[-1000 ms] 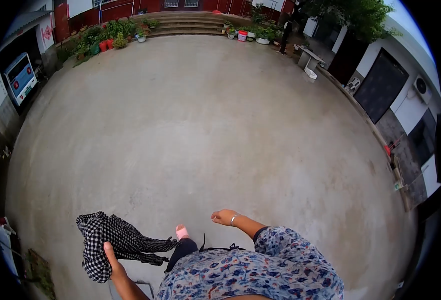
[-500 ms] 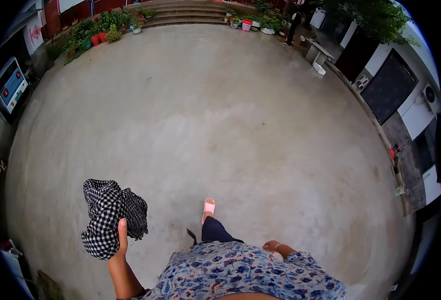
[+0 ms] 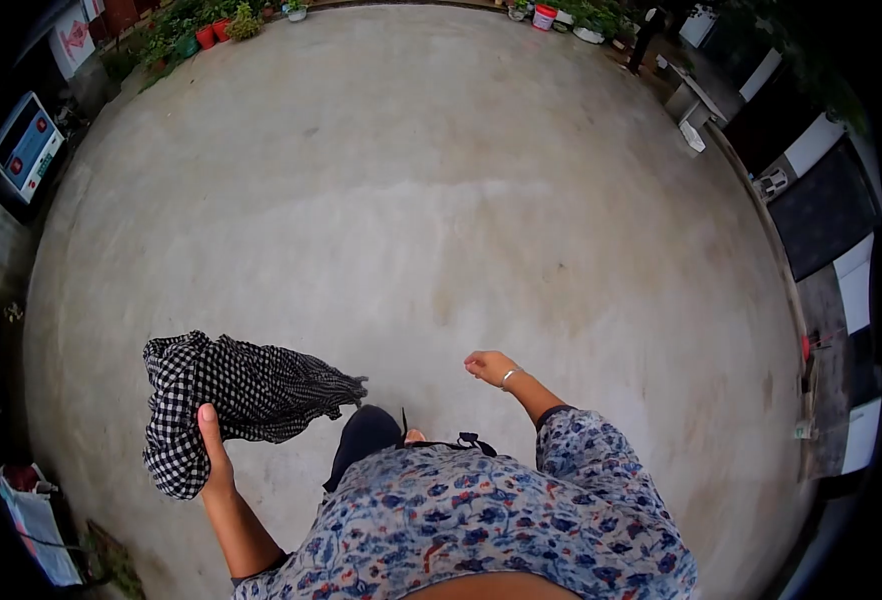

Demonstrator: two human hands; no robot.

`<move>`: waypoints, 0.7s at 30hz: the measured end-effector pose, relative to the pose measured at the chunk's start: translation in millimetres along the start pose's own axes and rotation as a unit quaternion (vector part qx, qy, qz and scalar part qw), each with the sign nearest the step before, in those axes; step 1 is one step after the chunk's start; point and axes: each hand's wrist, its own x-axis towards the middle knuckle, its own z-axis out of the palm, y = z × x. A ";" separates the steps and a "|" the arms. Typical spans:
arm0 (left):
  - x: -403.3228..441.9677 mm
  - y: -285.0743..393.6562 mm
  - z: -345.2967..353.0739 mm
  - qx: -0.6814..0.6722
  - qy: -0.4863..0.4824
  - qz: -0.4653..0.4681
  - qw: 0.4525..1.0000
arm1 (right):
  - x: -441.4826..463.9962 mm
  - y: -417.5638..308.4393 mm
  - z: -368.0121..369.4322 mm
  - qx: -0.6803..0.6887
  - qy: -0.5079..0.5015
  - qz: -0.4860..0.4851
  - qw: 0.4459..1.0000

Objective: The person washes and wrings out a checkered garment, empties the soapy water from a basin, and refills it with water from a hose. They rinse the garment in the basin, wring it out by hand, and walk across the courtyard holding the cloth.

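A black-and-white checked cloth (image 3: 251, 385) is bunched in my left hand (image 3: 215, 458), at the lower left of the head view. My thumb presses on its near side; the other fingers are hidden behind it. One frayed end of the cloth trails out to the right. Out in front of my body, above the concrete, my right hand (image 3: 489, 366) is closed with its fingers curled in, and nothing shows in it. A silver bracelet (image 3: 510, 377) circles that wrist.
Concrete ground (image 3: 391, 230) stretches ahead. Potted plants (image 3: 244, 22) line the far edge. On the left stand a blue-and-white panel (image 3: 29, 148) and a bag (image 3: 39, 525). At the right are a stone bench (image 3: 694, 95) and a dark board (image 3: 823, 210).
My right hand has swung forward and up from beside my body. The cloth's loose end has spread out to the right. The view has shifted forward, with my other leg now in front.
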 end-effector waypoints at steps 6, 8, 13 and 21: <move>7.8 -15.9 0.0 -0.047 -0.010 0.015 0.999 | 42.6 -121.1 7.0 -0.084 -0.031 -0.129 0.988; 39.5 -14.2 37.3 -0.051 -0.039 0.061 0.996 | 59.6 -110.6 -15.2 -0.081 -0.048 -0.115 0.989; 51.0 12.4 20.5 0.020 -0.102 0.097 0.990 | -18.9 -28.4 14.9 -0.104 -0.083 0.003 0.991; 62.4 -6.2 10.7 0.067 -0.135 0.179 0.972 | -166.0 95.0 88.7 0.181 -0.076 0.333 0.922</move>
